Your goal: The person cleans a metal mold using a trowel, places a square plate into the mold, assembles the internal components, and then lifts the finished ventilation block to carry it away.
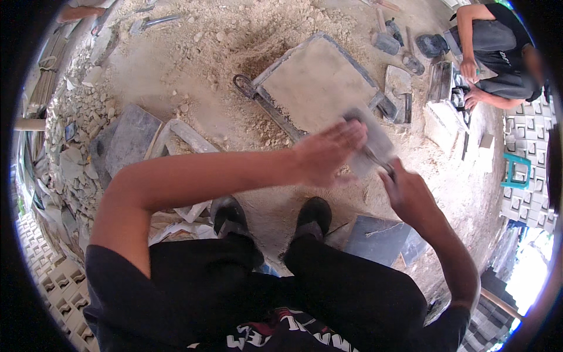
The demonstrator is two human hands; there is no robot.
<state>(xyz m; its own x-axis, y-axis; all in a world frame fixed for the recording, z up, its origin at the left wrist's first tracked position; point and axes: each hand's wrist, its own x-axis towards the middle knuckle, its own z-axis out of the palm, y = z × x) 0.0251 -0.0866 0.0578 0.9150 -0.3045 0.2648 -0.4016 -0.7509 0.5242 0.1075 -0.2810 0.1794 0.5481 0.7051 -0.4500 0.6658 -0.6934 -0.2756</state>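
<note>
My right hand (407, 190) is closed on the handle of a flat rectangular trowel (380, 142), raised above the ground. My left hand (328, 149) lies flat against the trowel's blade with its fingers stretched out; both hand and blade are blurred by motion. Just beyond them, a square metal mould frame (347, 54) rests on the ground, filled with levelled pale sand (319, 88). A handle loop (243, 86) sticks out at its left corner. The blade overlaps the frame's near right edge in the picture.
Loose sand (234, 53) surrounds the frame. Stone rubble (73, 158) and grey slabs (132, 138) lie at left; a dark slab (378, 240) is by my right foot. Mallets (387, 43) lie at far right, near a crouching co-worker (487, 53). A turquoise stool (516, 171) stands right.
</note>
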